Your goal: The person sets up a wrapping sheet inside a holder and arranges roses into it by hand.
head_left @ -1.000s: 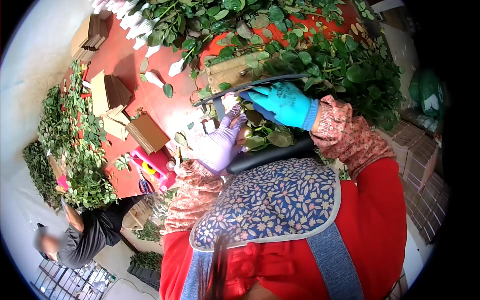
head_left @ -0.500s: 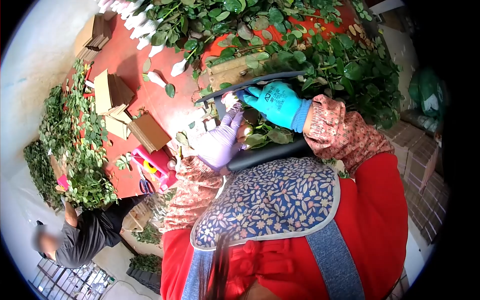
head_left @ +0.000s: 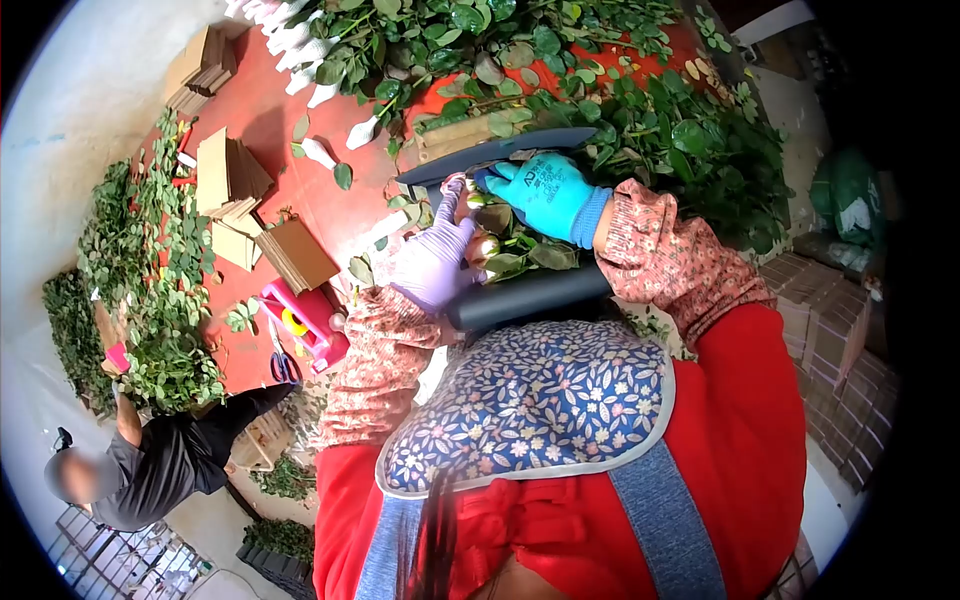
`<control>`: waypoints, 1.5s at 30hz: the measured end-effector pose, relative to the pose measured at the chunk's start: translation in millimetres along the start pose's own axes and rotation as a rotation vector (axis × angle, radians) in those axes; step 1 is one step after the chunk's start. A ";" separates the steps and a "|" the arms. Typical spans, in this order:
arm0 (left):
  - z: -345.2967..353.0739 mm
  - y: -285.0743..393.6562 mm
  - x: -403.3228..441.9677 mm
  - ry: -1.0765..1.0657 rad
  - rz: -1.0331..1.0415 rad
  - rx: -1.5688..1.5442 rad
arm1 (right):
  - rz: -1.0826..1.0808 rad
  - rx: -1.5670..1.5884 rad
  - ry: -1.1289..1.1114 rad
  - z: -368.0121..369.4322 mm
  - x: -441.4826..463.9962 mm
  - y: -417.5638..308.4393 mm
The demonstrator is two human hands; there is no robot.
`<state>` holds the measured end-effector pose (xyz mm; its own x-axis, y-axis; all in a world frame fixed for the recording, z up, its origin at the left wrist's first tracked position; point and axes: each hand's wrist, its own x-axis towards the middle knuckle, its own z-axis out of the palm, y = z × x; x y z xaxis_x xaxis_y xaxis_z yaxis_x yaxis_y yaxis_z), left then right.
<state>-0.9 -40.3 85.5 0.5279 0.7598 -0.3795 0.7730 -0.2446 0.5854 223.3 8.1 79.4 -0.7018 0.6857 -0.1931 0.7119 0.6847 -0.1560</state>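
In the head view my left hand (head_left: 437,258), in a thin lilac glove, reaches over the near side of a black stand. Its fingers stretch up along pale rose heads (head_left: 487,247), apart from one another. My right hand (head_left: 548,195), in a teal coated glove, is closed at a rose bud (head_left: 475,197) with its fingers bent; the exact grip on the stem is hidden. Leafy rose stems (head_left: 550,255) lie below this hand. The stand has a curved dark plate (head_left: 495,155) behind my hands and a black padded bar (head_left: 530,298) in front.
Cut leafy stems (head_left: 690,140) cover the back and right of the red table (head_left: 300,115). White-netted buds (head_left: 362,132) lie at the back. Cardboard pieces (head_left: 298,253), a pink tape dispenser (head_left: 318,325) and scissors (head_left: 283,365) are at left. A person (head_left: 180,455) stands beyond.
My left index finger has stretched further up beside the buds, and the pinkish bloom at its tip shows less. My right hand stays near the same bud. The whole view has shifted slightly.
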 end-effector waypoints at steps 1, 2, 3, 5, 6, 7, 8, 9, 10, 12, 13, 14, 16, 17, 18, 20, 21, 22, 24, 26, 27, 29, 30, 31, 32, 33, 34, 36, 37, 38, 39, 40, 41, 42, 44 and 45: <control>1.4 -2.7 1.0 0.002 0.004 -0.001 | 0.000 0.010 0.015 -0.5 -0.9 1.1; 2.3 -5.8 0.9 0.045 0.046 0.015 | -0.027 -0.055 0.060 6.4 -1.0 4.7; 4.5 -9.3 1.2 0.089 0.088 0.030 | -0.022 -0.055 0.058 8.9 -0.2 6.4; 6.9 -8.6 -0.6 0.075 0.075 -0.001 | -0.048 -0.057 0.131 13.0 -6.3 4.6; 11.2 -14.3 -1.1 0.073 0.086 -0.045 | -0.067 0.002 0.132 22.5 -7.6 6.9; 13.3 -17.0 -1.2 0.071 0.098 -0.089 | -0.064 0.001 0.117 22.4 -10.8 5.4; 14.4 -17.9 -1.5 0.098 0.125 -0.041 | -0.075 0.059 0.127 19.8 -14.1 4.2; 15.7 -20.6 -1.4 0.122 0.142 -0.029 | -0.095 0.115 0.142 15.8 -16.2 3.8; 16.8 -22.0 -1.9 0.116 0.139 -0.043 | -0.121 0.178 0.239 12.7 -22.1 1.7; 21.9 -22.5 -5.9 0.143 0.158 -0.020 | -0.074 0.286 0.172 -13.7 -45.9 -6.4; 24.5 -23.1 -6.0 0.120 0.142 -0.006 | -0.084 0.317 0.141 -27.4 -62.2 -7.5; 27.1 -24.9 -5.2 0.150 0.164 -0.038 | -0.080 0.349 0.208 -39.7 -80.8 -12.1; 34.9 -26.8 -5.7 0.177 0.201 -0.104 | -0.061 0.380 0.225 -59.2 -119.2 -21.6; 41.1 -22.2 -8.8 0.188 0.215 -0.144 | -0.066 0.365 0.248 -66.5 -145.3 -26.8; 53.2 -31.1 -9.8 0.189 0.248 -0.149 | -0.101 0.352 0.231 -65.4 -166.5 -29.0; 57.3 -35.3 -4.6 0.216 0.261 -0.001 | -0.029 -0.101 0.262 -45.5 -196.7 -24.8; 58.3 -34.4 -3.4 0.217 0.261 0.022 | -0.050 -0.106 0.258 -30.8 -209.9 -27.7; 59.3 -33.5 -2.1 0.218 0.260 0.046 | -0.004 -0.205 0.197 -15.5 -225.0 -30.6; 45.4 -11.3 -11.6 0.158 0.147 0.126 | 0.052 -0.047 0.163 -7.5 -252.8 -46.7; 35.3 7.6 -19.4 0.123 0.098 0.180 | -0.103 -0.013 0.350 5.7 -258.5 -47.7; 38.5 -3.4 -14.0 0.149 0.152 0.225 | -0.177 -0.022 0.435 14.4 -256.4 -48.1; 28.7 3.4 -12.3 0.133 0.130 0.214 | -0.201 0.010 0.514 -12.8 -241.8 -59.0; 23.2 7.5 -13.5 0.104 0.107 0.195 | -0.196 0.069 0.514 -20.1 -235.5 -56.0; 28.9 -0.1 -8.2 0.126 0.120 0.175 | -0.189 0.124 0.512 -28.5 -230.2 -52.5; 29.9 -2.2 -6.9 0.141 0.159 0.169 | -0.141 0.226 0.548 -40.2 -224.6 -52.1; 31.2 -6.0 -5.2 0.156 0.198 0.163 | -0.145 0.211 0.556 -43.7 -217.0 -49.0; 44.0 -29.5 5.6 0.279 0.344 0.223 | -0.078 0.452 0.600 -46.4 -207.3 -44.3; 65.6 -48.7 36.1 0.192 0.258 -0.766 | -0.021 0.853 0.682 -46.9 -181.9 -26.7; 67.3 -40.8 33.3 0.194 0.299 -0.822 | 0.000 0.899 0.591 -57.5 -180.7 -20.1; 69.4 -33.4 30.7 0.195 0.341 -0.878 | 0.013 0.914 0.455 -62.4 -190.2 -14.5; 78.5 -45.4 33.6 0.236 0.404 -0.572 | 0.026 0.923 0.319 -65.2 -198.9 -11.4; 89.8 -59.1 37.1 0.301 0.462 -0.272 | 0.022 0.962 0.125 -78.0 -200.3 -11.6; 86.7 -58.8 31.4 0.304 0.408 -0.280 | 0.216 1.202 -0.152 -89.0 -188.6 -16.3; 81.8 -61.3 26.4 0.280 0.323 -0.354 | 0.231 1.172 -0.243 -96.3 -170.4 -16.3; 63.0 -53.6 6.5 0.280 0.146 -0.480 | 0.202 1.117 -0.335 -100.6 -147.4 -6.0; 51.9 -46.9 -10.3 0.342 0.121 -0.412 | 0.156 1.096 -0.337 -94.2 -144.1 1.0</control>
<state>-24.4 -67.9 24.8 0.4064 0.9104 -0.0776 0.4757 -0.1383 0.8687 322.7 -66.8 198.4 -0.6795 0.5300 -0.5073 0.5463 -0.0959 -0.8321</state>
